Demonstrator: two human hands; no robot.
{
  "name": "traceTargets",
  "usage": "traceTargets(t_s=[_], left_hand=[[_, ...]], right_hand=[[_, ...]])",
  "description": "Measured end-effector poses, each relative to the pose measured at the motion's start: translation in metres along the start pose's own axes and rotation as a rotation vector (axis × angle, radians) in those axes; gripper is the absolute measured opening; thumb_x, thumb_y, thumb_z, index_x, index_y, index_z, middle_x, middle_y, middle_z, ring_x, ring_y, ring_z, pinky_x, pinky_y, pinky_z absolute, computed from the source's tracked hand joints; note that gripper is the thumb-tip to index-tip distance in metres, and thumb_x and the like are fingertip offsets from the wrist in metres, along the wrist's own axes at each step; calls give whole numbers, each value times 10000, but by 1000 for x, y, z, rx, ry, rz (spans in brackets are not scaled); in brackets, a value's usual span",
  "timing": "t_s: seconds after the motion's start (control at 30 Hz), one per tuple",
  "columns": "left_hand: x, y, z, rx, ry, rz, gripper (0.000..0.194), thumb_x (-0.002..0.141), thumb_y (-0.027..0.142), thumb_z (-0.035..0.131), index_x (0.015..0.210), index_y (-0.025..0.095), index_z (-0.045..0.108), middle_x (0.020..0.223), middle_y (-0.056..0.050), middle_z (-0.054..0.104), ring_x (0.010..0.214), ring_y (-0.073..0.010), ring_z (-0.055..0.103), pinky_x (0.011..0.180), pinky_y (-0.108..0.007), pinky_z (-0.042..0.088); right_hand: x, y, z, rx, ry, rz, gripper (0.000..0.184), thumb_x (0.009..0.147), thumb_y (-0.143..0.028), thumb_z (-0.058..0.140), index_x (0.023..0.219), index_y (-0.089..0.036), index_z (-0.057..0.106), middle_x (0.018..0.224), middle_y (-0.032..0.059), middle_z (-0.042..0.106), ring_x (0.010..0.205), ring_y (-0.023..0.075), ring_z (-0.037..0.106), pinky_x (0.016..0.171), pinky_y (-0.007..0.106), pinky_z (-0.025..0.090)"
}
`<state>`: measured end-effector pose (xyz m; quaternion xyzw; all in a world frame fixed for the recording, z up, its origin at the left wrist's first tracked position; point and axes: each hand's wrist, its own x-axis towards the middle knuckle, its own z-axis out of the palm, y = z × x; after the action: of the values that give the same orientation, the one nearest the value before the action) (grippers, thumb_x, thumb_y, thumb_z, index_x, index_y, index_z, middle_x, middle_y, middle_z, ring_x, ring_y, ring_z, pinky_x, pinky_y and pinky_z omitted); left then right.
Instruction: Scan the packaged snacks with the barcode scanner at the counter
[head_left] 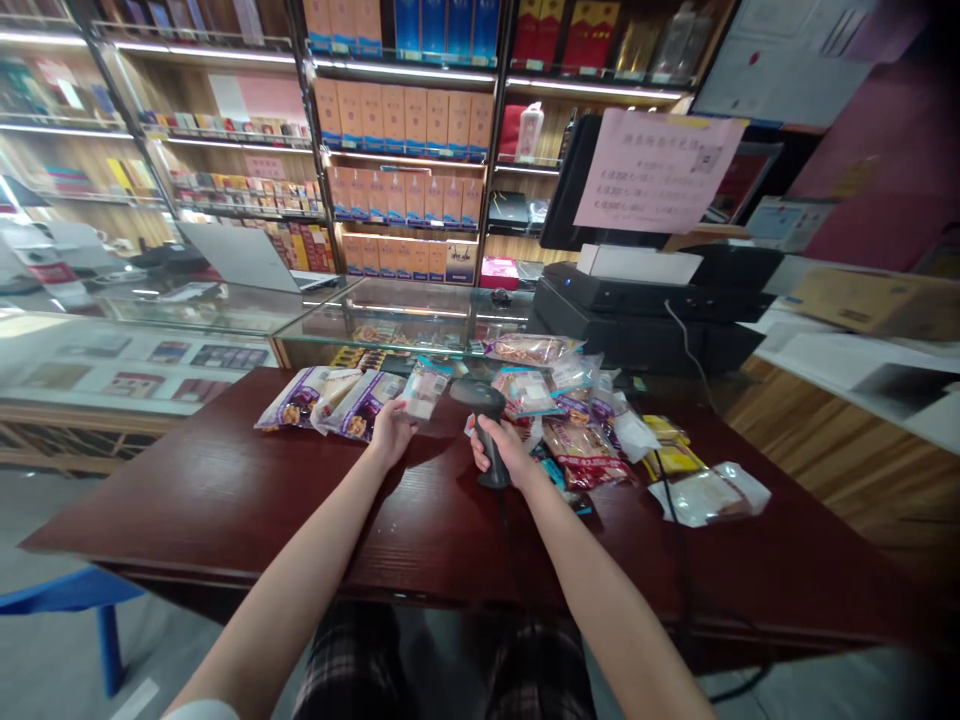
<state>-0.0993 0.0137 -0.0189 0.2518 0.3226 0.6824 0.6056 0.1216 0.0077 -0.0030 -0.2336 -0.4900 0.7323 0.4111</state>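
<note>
My left hand (393, 436) grips a small clear snack packet (426, 390) with a teal top edge and a pale label turned up. In my right hand (501, 450) is a dark handheld barcode scanner (491, 465), its handle wrapped by my fingers and its head (478, 395) tipped toward the packet. The scanner and packet are a short gap apart. Just left of my left hand lie purple-and-white snack bags (367, 405). A heap of mixed snack packets (585, 450) spreads right of the scanner, some of it behind my right hand.
The dark red table (247, 500) carries yellow packets (671, 450) and a white packet (709, 493) at right. A black cable (679, 540) runs over the right side. Behind are a glass counter (397, 300), a monitor (574, 190) and stocked shelves. A blue stool (75, 590) stands left.
</note>
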Motion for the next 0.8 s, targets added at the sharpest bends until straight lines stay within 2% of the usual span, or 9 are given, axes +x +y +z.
traceTargets(t_s=[0.07,0.13,0.27,0.33,0.4,0.5,0.6,0.7,0.8], left_hand=[[2,-2,-1,130,45,133,338,716,303,596,1017,161,653,869,-53,728,862,-229,700,724,-310,538],[2,-1,-2,350,102,337,339,741,330,599,1037,177,657,932,-47,722,929,-233,684,792,-320,528],[-4,10,-6,968,232,832,327,829,307,561,1109,170,661,1135,-112,677,1124,-281,613,1023,-420,448],[-9,17,-8,1243,348,982,339,848,270,550,1148,154,659,1218,-154,645,1216,-319,558,1090,-471,382],[-11,22,-10,1447,463,1021,364,864,247,543,1193,136,653,1291,-189,617,1290,-357,499,1120,-508,331],[-11,26,-17,1646,548,959,390,874,215,527,1232,123,652,1353,-215,592,1333,-403,444,1119,-558,293],[-8,26,-25,1785,560,868,395,857,153,493,1202,144,684,1295,-207,629,1271,-417,487,1098,-595,283],[-6,24,-30,1900,523,790,370,847,132,463,1105,140,728,1172,-213,667,1164,-410,548,1049,-592,337],[-6,21,-32,1961,520,781,343,855,159,469,1059,115,741,1146,-227,662,1156,-419,554,1054,-603,348]], right_hand=[[-1,-1,1,17,1,-8,428,778,-559,739,906,-193,558,539,-83,539,337,71,429,352,207,357],[-2,-2,2,35,8,-20,437,778,-555,738,954,-190,572,542,-84,543,338,72,428,352,207,354],[-3,-5,2,57,15,-48,451,792,-547,726,1031,-191,587,557,-83,550,337,76,426,348,212,351],[-4,-7,0,58,11,-61,434,807,-537,715,1043,-195,588,569,-83,552,339,75,428,353,213,354],[-4,-9,-2,62,9,-72,420,818,-527,707,1050,-198,587,580,-83,553,342,74,430,359,213,358],[-6,-15,-4,80,19,-91,408,815,-524,713,1025,-199,582,577,-81,547,344,72,424,362,213,358],[-9,-23,-6,109,40,-115,383,798,-529,736,911,-204,568,568,-70,538,351,69,415,362,216,353],[-11,-30,-9,121,58,-147,407,793,-539,745,749,-207,513,559,-55,522,364,59,402,367,216,345],[-14,-36,-13,102,72,-167,462,793,-560,741,668,-210,468,549,-46,507,371,56,402,374,216,337]])
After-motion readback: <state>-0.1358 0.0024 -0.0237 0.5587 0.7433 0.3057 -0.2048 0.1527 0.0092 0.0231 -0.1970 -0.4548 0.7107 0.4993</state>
